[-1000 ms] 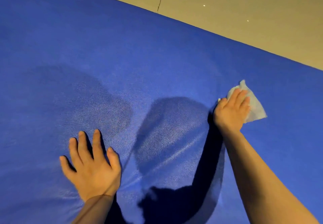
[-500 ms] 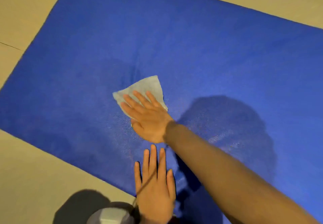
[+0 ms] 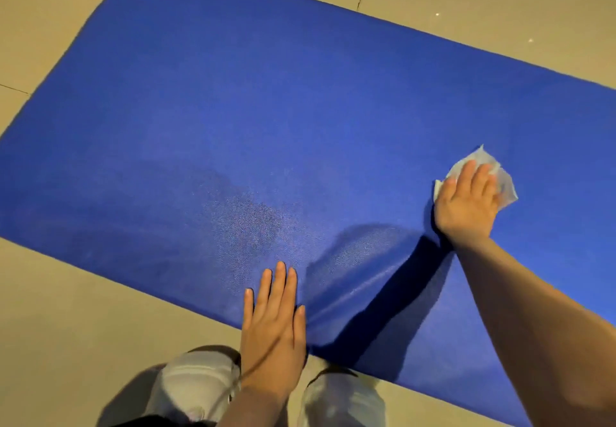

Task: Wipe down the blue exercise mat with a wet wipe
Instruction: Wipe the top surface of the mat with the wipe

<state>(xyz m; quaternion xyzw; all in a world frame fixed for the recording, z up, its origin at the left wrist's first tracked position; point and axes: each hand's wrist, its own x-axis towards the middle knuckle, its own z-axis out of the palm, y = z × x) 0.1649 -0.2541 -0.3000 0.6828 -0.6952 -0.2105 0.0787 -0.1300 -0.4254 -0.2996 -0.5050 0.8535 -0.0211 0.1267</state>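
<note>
While the flat blue foam exercise mat (image 3: 300, 109) lies spread on the beige tiled floor (image 3: 56, 310), the wiping looks to be only partly done. The right hand (image 3: 466, 206) presses a crumpled pale wet wipe (image 3: 500, 176) against the mat toward its right end, about midway between the far and near edges; the fingers lie fairly straight over the wipe, so the grip is a flat press more than a pinch. The left hand (image 3: 271, 316) rests flat at the mat's near edge, fingers straight and together, holding nothing, and seems to pin the mat in place. Between the two hands the surface shows a darker, speckled sheen near the near edge, which I judge to be damp, already wiped ground. A shallow crease runs from the left hand toward the right arm's shadow. The far edge, the left corners and the stretch right of the wipe look uniformly matte, so they are probably untouched. Most of the mat, by this reading, remains to be covered. Two pale trouser knees (image 3: 200, 383) sit on the floor just beside the near edge.
</note>
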